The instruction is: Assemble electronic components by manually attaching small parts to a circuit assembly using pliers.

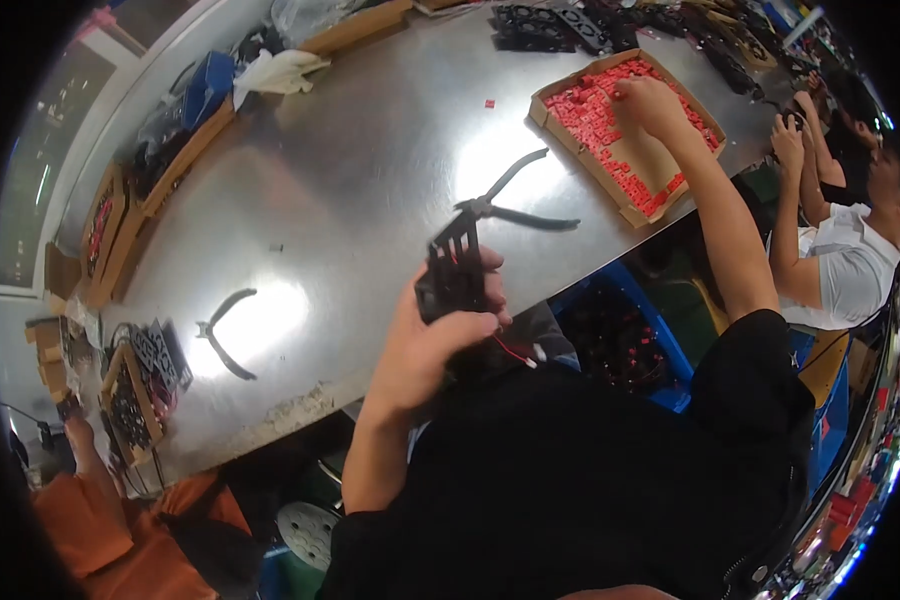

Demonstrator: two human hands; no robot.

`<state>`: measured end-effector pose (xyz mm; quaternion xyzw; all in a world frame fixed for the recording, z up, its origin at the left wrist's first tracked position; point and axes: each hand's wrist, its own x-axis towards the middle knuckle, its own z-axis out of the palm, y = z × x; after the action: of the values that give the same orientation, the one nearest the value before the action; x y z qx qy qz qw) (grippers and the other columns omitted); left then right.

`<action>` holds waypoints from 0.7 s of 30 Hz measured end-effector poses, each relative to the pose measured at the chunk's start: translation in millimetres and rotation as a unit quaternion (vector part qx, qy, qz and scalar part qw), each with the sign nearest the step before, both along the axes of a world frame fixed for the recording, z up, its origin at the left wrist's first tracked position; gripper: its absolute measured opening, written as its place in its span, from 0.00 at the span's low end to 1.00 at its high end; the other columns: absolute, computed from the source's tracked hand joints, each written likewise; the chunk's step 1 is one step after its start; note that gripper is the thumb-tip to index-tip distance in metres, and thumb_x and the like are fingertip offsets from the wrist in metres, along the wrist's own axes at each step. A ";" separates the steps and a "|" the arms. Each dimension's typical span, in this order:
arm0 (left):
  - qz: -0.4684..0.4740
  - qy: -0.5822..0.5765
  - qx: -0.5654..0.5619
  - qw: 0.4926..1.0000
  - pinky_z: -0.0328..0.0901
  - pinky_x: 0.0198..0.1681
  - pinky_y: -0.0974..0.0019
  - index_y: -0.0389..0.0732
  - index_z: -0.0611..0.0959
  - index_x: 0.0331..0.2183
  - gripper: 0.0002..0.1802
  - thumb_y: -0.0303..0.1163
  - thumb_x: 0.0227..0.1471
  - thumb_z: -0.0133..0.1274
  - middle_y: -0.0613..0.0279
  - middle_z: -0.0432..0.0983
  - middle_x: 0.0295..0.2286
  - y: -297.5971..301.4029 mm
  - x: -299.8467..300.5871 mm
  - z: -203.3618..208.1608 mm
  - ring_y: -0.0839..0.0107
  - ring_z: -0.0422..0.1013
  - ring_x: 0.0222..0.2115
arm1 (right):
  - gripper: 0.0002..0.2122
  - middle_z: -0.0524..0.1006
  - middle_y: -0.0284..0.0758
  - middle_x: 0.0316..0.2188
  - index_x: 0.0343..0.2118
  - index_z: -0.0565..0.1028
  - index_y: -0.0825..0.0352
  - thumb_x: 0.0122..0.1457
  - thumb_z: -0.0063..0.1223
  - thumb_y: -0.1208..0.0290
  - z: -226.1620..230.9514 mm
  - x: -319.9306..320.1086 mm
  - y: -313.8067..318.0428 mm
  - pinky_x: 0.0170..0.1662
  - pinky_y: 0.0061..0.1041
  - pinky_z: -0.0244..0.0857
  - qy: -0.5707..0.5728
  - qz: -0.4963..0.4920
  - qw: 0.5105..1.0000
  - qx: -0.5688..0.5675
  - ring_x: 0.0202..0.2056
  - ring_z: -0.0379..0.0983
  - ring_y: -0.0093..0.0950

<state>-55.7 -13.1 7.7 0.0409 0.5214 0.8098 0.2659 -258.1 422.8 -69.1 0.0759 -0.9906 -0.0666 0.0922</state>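
Observation:
My left hand [420,335] is closed around a black plastic frame-like part [452,280], held upright at the table's near edge. From its lower side hangs a thin red wire [510,350] ending in a white connector [540,353]. My right hand [650,105] reaches into a shallow cardboard tray [622,212] of small red plastic pieces [598,125]. Its fingers are curled together over the pieces; what they grip, if anything, is hidden. Just beyond the black part lies a pair of dark-handled cutting pliers [515,208], its handles spread apart.
On the metal table [370,130] lie a second pair of pliers [225,335] and a loose red piece [490,104]. Black fan frames [532,28] sit at the far edge. A blue bin [670,350] stands below. Co-workers sit at right [840,250] and lower left [90,530].

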 end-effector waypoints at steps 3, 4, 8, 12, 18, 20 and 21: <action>-0.020 -0.059 0.156 0.986 0.66 0.44 0.65 0.31 0.73 0.48 0.33 0.26 0.34 0.52 0.58 0.71 0.32 -1.8 4.6 -3.7 0.65 0.72 0.35 | 0.15 0.79 0.44 0.43 0.48 0.76 0.66 0.58 0.55 0.70 6.6 8.4 -8.5 0.49 0.38 0.70 0.167 0.032 0.982 -0.088 0.46 0.76 0.41; -0.010 -0.064 0.184 0.981 0.66 0.43 0.65 0.31 0.73 0.48 0.32 0.26 0.34 0.52 0.58 0.71 0.32 -3.9 4.3 -10.8 0.64 0.72 0.34 | 0.15 0.80 0.43 0.42 0.48 0.76 0.68 0.59 0.54 0.72 29.2 32.1 -42.3 0.48 0.35 0.71 0.225 0.031 0.961 -0.158 0.45 0.77 0.38; -0.045 -0.094 0.238 0.966 0.65 0.37 0.66 0.32 0.74 0.45 0.28 0.37 0.40 0.56 0.59 0.69 0.29 -6.3 4.1 -21.5 0.68 0.69 0.29 | 0.09 0.79 0.33 0.35 0.42 0.77 0.74 0.61 0.52 0.77 71.6 124.5 -149.6 0.42 0.22 0.71 0.046 0.058 0.697 -0.713 0.36 0.76 0.22; -0.019 -0.107 0.241 0.964 0.65 0.36 0.68 0.35 0.74 0.44 0.26 0.42 0.48 0.56 0.61 0.69 0.30 -6.2 7.4 -28.9 0.71 0.68 0.29 | 0.09 0.80 0.35 0.33 0.41 0.77 0.75 0.56 0.56 0.85 83.9 195.6 -244.6 0.42 0.20 0.70 -0.080 0.142 0.616 -0.771 0.34 0.76 0.22; 0.035 0.012 0.058 0.998 0.63 0.38 0.71 0.36 0.75 0.47 0.25 0.36 0.49 0.58 0.66 0.71 0.33 -9.7 12.0 -31.4 0.77 0.66 0.32 | 0.09 0.81 0.36 0.34 0.40 0.77 0.76 0.56 0.60 0.85 68.3 206.4 -274.0 0.41 0.18 0.71 -0.062 0.139 0.652 -0.743 0.35 0.77 0.20; 0.043 0.015 0.039 0.998 0.63 0.39 0.72 0.36 0.75 0.46 0.23 0.35 0.48 0.58 0.66 0.70 0.32 -9.7 15.9 -31.9 0.77 0.66 0.32 | 0.09 0.81 0.35 0.34 0.40 0.77 0.75 0.55 0.61 0.85 67.7 208.8 -278.0 0.41 0.18 0.71 -0.069 0.134 0.649 -0.745 0.35 0.78 0.20; 0.050 0.021 0.022 0.998 0.62 0.39 0.72 0.36 0.75 0.45 0.22 0.34 0.48 0.58 0.67 0.70 0.32 -9.6 17.4 -31.8 0.77 0.65 0.33 | 0.08 0.81 0.35 0.34 0.39 0.78 0.75 0.55 0.61 0.85 67.5 209.9 -278.8 0.41 0.18 0.72 -0.075 0.132 0.649 -0.746 0.35 0.78 0.20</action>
<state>-38.3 -22.6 -24.1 0.0376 0.5102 0.8323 0.2135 -48.2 144.0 -1.5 0.1164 -0.6893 0.7132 0.0512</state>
